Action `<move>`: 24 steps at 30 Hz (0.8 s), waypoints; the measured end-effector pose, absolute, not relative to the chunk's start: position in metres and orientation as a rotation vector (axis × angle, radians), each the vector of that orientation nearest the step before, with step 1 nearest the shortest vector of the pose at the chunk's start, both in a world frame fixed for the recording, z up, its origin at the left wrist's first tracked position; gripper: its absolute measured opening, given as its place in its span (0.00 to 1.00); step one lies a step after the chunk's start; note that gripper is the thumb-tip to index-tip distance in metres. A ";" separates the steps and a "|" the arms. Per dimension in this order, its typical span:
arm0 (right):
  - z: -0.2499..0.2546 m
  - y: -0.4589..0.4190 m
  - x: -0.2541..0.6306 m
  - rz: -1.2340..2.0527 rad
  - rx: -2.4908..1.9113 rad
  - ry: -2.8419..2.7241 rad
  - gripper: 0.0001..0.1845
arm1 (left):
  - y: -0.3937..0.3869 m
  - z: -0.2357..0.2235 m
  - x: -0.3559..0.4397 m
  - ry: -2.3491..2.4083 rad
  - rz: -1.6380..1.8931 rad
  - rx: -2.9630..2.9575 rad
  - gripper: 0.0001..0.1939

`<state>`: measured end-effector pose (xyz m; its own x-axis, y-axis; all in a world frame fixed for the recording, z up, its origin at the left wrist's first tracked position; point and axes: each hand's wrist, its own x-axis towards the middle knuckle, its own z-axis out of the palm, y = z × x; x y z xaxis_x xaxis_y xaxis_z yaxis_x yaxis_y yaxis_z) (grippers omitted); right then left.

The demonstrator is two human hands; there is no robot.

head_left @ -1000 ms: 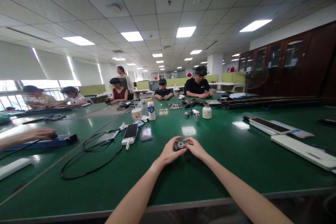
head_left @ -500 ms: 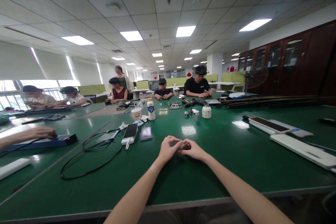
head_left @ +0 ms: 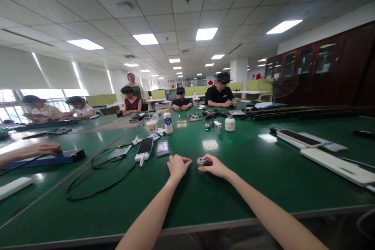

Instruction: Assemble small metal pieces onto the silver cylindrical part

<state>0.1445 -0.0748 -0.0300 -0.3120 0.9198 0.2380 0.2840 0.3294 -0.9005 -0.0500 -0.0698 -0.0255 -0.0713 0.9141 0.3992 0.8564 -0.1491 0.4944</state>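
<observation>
While the right hand (head_left: 215, 166) grips a small round metal part (head_left: 200, 161) from its right side, thumb and fingers around it, the left hand (head_left: 177, 166) sits just left of it, not touching. Left fingers loosely curled, index pointing at the part; can't tell if the tips pinch anything. Part is upright, ring-like face up, over the near middle of the green table (head_left: 249, 207); base contact unclear. Card (head_left: 162, 148) and wired phone (head_left: 145, 146) lie beyond the left hand, white jar (head_left: 230, 124) farther back, right of the bottle (head_left: 168, 122).
</observation>
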 end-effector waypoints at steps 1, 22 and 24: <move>-0.030 -0.075 0.144 0.992 -1.073 -1.784 0.17 | -0.070 -0.025 -0.049 1.982 1.040 2.081 0.12; -0.036 -0.071 0.144 0.989 -1.044 -1.786 0.18 | -0.091 -0.005 -0.021 1.161 1.366 2.149 0.14; -0.036 -0.071 0.144 0.984 -1.044 -1.786 0.17 | -0.089 -0.005 -0.021 1.157 1.343 2.157 0.13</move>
<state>0.1443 -0.0713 -0.0357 -0.3148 0.9126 0.2610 0.2667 0.3490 -0.8984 -0.0212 -0.0889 -0.0054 0.2179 0.7857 0.5789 0.4559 -0.6064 0.6514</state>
